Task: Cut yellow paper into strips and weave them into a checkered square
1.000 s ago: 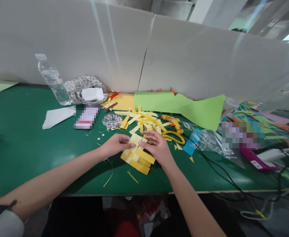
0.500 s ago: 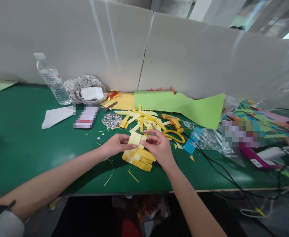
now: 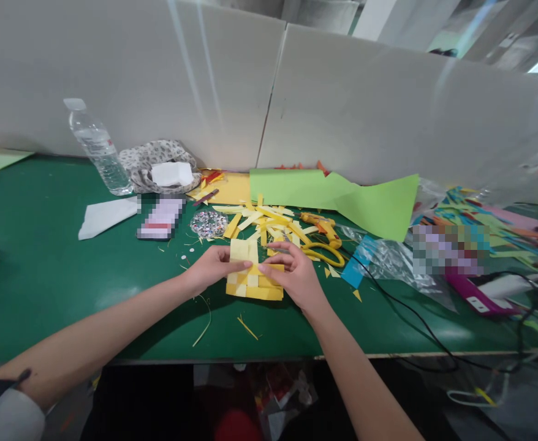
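Note:
Between my hands is a small mat of woven paper strips (image 3: 253, 289), pale yellow crossed with deeper yellow, held just above the table. My left hand (image 3: 211, 269) pinches its left side, thumb lying across the front. My right hand (image 3: 293, 271) grips its right side, with the thumb on a deeper yellow strip. Pale strip ends stick up at the top of the mat, and deeper yellow ends reach out to the right. Right behind lies a heap of loose yellow paper strips (image 3: 262, 219). Scissors with yellow handles (image 3: 326, 254) rest beside my right hand.
A yellow glue gun (image 3: 323, 228) lies behind the scissors, its black cable running right. Green paper (image 3: 333, 195) leans at the back. On the left are a water bottle (image 3: 97, 150), a blurred phone (image 3: 161, 219) and a bag of sequins (image 3: 209, 224). Plastic wrapping (image 3: 395, 263) lies right.
The woven mat has turned so its lower edge is nearly level, and it sits slightly higher and further left. Both hands keep hold of it.

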A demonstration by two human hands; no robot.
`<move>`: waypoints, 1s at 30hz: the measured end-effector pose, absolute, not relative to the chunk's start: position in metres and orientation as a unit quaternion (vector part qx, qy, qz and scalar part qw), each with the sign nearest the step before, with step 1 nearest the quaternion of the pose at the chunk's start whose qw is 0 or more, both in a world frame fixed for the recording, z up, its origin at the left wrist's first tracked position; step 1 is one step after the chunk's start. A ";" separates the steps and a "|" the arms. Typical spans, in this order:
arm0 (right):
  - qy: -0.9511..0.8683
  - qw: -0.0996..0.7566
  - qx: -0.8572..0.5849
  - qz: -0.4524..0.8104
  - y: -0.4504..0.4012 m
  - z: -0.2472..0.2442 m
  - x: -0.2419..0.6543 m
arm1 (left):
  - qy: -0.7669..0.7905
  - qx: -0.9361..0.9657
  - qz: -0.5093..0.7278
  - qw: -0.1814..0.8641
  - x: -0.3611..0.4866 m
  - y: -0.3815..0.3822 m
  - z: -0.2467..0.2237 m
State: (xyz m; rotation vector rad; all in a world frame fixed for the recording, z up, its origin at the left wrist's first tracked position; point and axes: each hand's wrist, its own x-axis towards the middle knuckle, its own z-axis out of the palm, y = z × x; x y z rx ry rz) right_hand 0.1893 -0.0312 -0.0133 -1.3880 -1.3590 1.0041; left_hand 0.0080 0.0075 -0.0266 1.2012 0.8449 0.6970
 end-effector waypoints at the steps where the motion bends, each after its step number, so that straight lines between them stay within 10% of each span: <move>1: -0.554 0.457 -0.567 0.403 -0.031 -0.014 0.190 | 0.384 0.532 0.314 0.687 0.008 0.008 -0.026; 30: -0.509 0.419 -0.570 0.491 -0.031 -0.012 0.192 | 0.379 0.526 0.333 0.685 0.004 0.013 -0.031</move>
